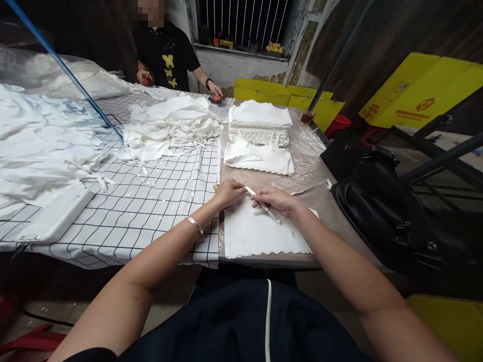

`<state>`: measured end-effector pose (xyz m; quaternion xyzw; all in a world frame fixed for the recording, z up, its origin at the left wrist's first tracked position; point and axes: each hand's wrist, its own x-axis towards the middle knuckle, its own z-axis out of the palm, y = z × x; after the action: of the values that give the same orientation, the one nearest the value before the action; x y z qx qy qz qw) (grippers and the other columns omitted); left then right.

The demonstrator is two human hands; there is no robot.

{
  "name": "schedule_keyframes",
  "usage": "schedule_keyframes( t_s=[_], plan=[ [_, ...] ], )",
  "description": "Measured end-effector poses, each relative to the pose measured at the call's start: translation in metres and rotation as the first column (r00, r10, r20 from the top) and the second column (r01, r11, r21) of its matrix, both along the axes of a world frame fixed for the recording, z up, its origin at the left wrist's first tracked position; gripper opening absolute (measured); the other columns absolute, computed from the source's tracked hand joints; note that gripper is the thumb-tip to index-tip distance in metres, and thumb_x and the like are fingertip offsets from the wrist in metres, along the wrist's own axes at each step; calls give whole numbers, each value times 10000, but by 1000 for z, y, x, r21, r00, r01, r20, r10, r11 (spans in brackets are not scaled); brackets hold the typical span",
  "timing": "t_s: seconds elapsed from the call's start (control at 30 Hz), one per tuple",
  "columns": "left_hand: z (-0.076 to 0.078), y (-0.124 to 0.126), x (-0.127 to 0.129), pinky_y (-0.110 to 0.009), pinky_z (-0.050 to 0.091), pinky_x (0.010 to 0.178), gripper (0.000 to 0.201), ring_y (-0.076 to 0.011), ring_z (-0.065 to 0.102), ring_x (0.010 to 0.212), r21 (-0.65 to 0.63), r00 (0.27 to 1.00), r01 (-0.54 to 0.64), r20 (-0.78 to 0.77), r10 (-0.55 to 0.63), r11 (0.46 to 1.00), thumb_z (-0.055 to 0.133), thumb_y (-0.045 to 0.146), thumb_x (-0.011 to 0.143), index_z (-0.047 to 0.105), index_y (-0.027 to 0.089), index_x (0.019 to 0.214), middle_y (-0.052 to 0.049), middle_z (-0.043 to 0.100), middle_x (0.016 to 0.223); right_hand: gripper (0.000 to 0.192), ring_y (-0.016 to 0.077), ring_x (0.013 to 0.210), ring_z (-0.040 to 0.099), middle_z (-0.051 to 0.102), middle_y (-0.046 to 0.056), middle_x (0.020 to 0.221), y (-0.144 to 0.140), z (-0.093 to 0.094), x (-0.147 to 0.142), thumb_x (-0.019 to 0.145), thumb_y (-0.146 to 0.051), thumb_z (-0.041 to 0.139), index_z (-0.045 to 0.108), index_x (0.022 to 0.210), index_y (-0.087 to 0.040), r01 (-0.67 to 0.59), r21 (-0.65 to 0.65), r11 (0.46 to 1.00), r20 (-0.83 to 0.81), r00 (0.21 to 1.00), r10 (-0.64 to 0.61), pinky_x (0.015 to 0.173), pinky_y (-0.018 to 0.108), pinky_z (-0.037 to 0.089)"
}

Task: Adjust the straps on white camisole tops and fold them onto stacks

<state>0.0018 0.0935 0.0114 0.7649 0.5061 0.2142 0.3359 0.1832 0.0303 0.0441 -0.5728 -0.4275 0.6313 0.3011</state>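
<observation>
Plainly, a strap (pixel 249 190) pinched above white cloth

The left hand (pixel 229 193) grips the strap's upper end between thumb and fingertips. Just beside it, the right hand (pixel 278 200) has its fingers closed around the same strip, which slants down past them over a garment (pixel 260 236). That piece lies flat at the near edge of the table (pixel 317 198), scalloped hem nearest; whether the strap is joined to it I cannot tell.

Beyond lies a second garment (pixel 260 158), straps upward, in front of a neat stack (pixel 260 118). To the left, a checked cloth (pixel 158 201) bears a loose pile (pixel 173 125) and a larger heap (pixel 45 141). A black bag (pixel 370 211) sits at the right. Across the table, a co-worker (pixel 177 60) has one hand on a phone (pixel 216 99).
</observation>
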Motion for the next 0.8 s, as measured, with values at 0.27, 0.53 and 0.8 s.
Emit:
schedule_keyframes(
  t_s=[0.27, 0.53, 0.8],
  plan=[
    [9, -24, 14, -521, 230, 993, 312, -312, 459, 1158, 335, 957, 274, -193, -219, 902, 649, 348, 821, 709, 323, 1126, -59, 613, 1227, 226, 106, 596, 570, 714, 62, 697, -15, 19, 17, 711, -321, 800, 734, 811, -129, -122, 7, 992, 28, 992, 122, 512, 210, 350],
    [24, 3, 16, -475, 240, 948, 222, -276, 495, 1135, 247, 988, 150, -75, -136, 957, 559, 253, 881, 771, 295, 929, -27, 684, 1116, 243, 114, 649, 623, 730, 89, 753, -24, 23, 27, 713, -318, 805, 733, 816, -111, -135, -34, 990, 53, 989, 137, 500, 186, 328],
    [27, 23, 16, -466, 236, 951, 222, -266, 536, 1122, 106, 997, 65, -52, -60, 992, 558, 275, 875, 763, 279, 962, -14, 691, 1141, 325, 88, 636, 571, 690, 60, 740, -27, 13, 35, 731, -437, 778, 752, 781, -117, -222, -20, 975, 91, 971, 223, 509, 179, 362]
  ],
)
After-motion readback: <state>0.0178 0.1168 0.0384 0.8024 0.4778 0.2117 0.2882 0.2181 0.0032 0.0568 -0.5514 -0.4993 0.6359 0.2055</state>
